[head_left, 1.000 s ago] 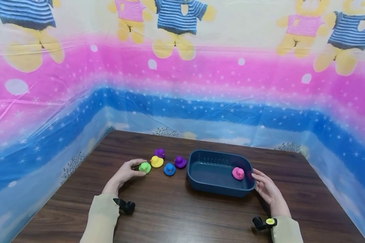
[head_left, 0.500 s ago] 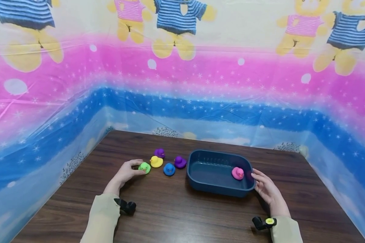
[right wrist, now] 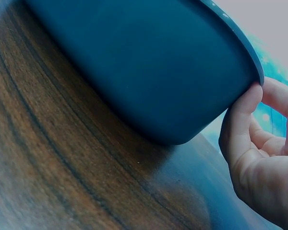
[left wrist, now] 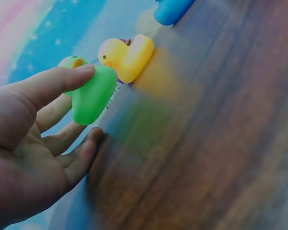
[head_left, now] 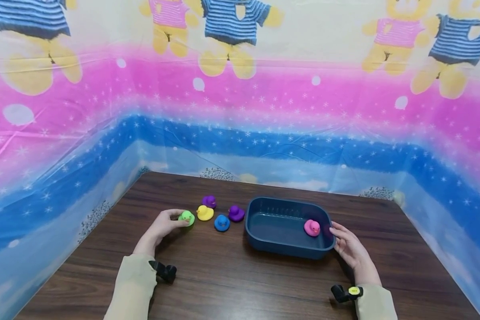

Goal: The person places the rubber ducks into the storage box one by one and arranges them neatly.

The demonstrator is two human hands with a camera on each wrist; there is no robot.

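My left hand (head_left: 180,219) pinches a green duck (head_left: 187,217) between thumb and fingers, left of the other ducks. In the left wrist view the thumb lies on top of the green duck (left wrist: 93,93) and the fingers (left wrist: 84,148) curl under it. Beside it sit a yellow duck (head_left: 205,213), a blue duck (head_left: 222,222) and two purple ducks (head_left: 209,201) (head_left: 236,213). A dark blue tub (head_left: 263,242) holds a pink duck (head_left: 311,227). My right hand (head_left: 337,235) rests against the tub's right corner. Its thumb (right wrist: 245,115) touches the tub wall (right wrist: 149,67) just under the rim.
The dark wooden table (head_left: 232,284) is walled on three sides by a colourful plastic sheet (head_left: 240,111) with bear prints. Bare wood lies in front of the tub and the ducks. A small black camera mount (head_left: 165,271) sits on each wrist.
My left hand has closed on the green duck and drawn it slightly left, away from the yellow duck. The right hand and the tub have stayed put.
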